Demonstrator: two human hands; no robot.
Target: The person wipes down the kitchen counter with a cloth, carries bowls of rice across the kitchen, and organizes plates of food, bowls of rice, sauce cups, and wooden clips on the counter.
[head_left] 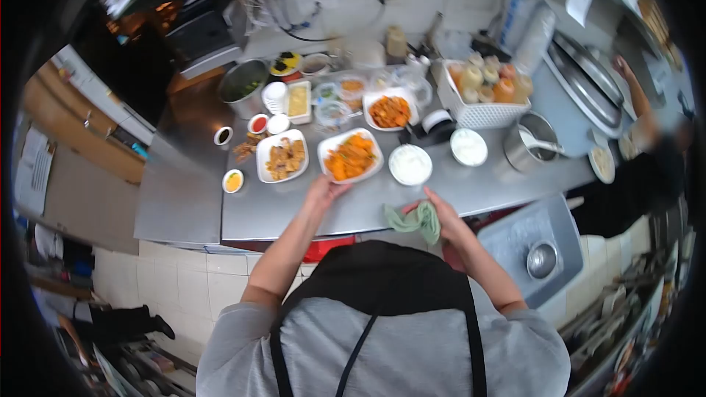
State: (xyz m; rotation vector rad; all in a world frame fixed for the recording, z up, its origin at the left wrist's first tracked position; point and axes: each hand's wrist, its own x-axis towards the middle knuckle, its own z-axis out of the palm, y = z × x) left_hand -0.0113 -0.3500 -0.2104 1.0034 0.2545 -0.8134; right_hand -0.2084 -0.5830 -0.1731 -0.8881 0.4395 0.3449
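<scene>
My left hand [323, 192] has its fingers at the near rim of a white square bowl of orange sauced food [351, 157]; the fingertips are partly hidden by the bowl's edge. A green cloth [419, 222] is bunched in my right hand [444, 215], held just off the counter's front edge. Left of the orange food stands a white square bowl of browned fried pieces [283, 156]. Just beyond my right hand are a round bowl of white rice [410, 165] and a second rice bowl [468, 148].
The steel counter [294, 209] also bears a white basket of sauce bottles [485, 114], a metal pot with a ladle [531, 143] and small sauce cups [232, 181]. A grey tub [507, 242] holding a metal bowl [542, 259] sits front right. Another person [647, 176] stands at far right.
</scene>
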